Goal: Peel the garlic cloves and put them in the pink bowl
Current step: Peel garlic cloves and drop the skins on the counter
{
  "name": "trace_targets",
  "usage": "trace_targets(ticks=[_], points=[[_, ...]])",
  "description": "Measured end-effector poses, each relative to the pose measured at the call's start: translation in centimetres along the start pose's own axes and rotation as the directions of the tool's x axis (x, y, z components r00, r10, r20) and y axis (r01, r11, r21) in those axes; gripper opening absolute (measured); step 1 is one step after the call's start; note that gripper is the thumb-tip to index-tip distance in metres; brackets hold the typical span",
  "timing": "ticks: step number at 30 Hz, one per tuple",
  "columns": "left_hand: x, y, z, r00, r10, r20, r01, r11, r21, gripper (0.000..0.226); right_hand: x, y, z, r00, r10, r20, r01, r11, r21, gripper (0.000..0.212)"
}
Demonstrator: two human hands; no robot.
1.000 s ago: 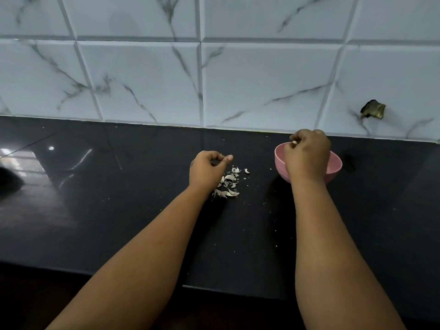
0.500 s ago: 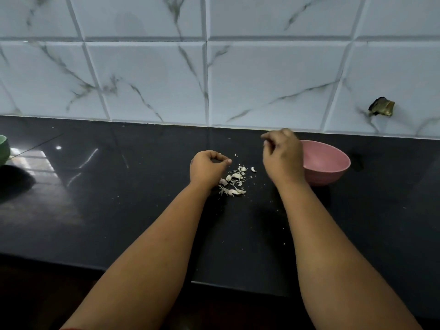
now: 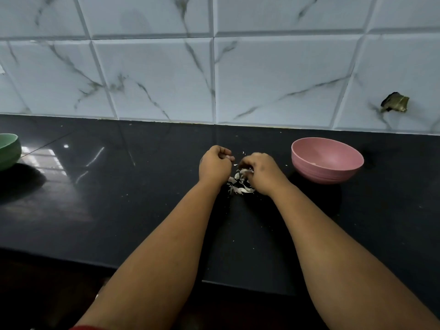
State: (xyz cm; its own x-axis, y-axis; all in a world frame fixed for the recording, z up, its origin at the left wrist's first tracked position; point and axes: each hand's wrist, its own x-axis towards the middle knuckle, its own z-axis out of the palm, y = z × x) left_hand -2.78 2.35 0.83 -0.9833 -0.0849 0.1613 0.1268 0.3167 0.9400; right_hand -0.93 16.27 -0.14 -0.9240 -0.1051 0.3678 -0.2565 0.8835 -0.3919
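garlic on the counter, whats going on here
A person is peeling garlic on a black counter. The left hand is curled round a small piece, probably a clove, and the right hand is down in the pile of papery skins, fingers curled; what it holds is hidden. The pink bowl sits apart to the right; I can't make out its contents. A green bowl is at the far left edge.

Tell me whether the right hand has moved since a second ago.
Yes. The right hand left the pink bowl and moved left to the garlic skins beside the left hand.
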Motion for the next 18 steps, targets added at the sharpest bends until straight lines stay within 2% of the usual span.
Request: trace_targets(ticks=[3, 5, 8, 11, 14, 16, 17, 18], points=[[0.1, 0.0, 0.0, 1.0, 0.005, 0.0, -0.005, 1.0, -0.009, 0.019, -0.1, -0.3, -1.2, 0.974, 0.046, -0.221, -0.022, 0.994, 0.11, 0.02], [0.1, 0.1, 0.0, 1.0, 0.004, -0.007, -0.004, 1.0, -0.005, 0.013, -0.1, 0.3, -2.0, 0.941, 0.109, -0.321, -0.072, 0.99, 0.123, 0.02], [0.1, 0.1, 0.0, 1.0, 0.007, -0.01, -0.007, 1.0, 0.003, 0.009, -0.3, 1.1, -2.9, 0.945, 0.156, -0.287, -0.126, 0.985, 0.122, 0.017], [0.0, 0.2, 0.0, 1.0, 0.017, -0.003, -0.017, 1.0, 0.014, 0.005, -0.3, 1.2, -2.7, 0.946, 0.172, -0.274, -0.145, 0.983, 0.114, 0.022], [-0.2, 0.4, 0.1, 1.0, 0.024, 0.005, -0.024, 1.0, 0.014, 0.004, -0.3, 0.2, -3.0, 0.907, 0.113, -0.405, -0.076, 0.991, 0.106, 0.02], [-0.3, 0.4, 0.1, 1.0, 0.025, 0.007, -0.025, 1.0, 0.013, 0.004, -0.4, -0.5, -3.4, 0.849, 0.052, -0.525, -0.054, 0.998, 0.013, 0.014], [-0.3, 0.4, 0.1, 1.0, 0.027, 0.005, -0.027, 1.0, 0.009, 0.004, -0.4, -0.6, -3.5, 0.836, 0.027, -0.549, -0.049, 0.998, -0.025, 0.011], [-0.3, 0.4, 0.0, 1.0, 0.03, 0.003, -0.03, 1.0, 0.005, 0.004, -0.4, -0.5, -3.5, 0.859, 0.028, -0.511, -0.063, 0.997, -0.051, 0.01]])
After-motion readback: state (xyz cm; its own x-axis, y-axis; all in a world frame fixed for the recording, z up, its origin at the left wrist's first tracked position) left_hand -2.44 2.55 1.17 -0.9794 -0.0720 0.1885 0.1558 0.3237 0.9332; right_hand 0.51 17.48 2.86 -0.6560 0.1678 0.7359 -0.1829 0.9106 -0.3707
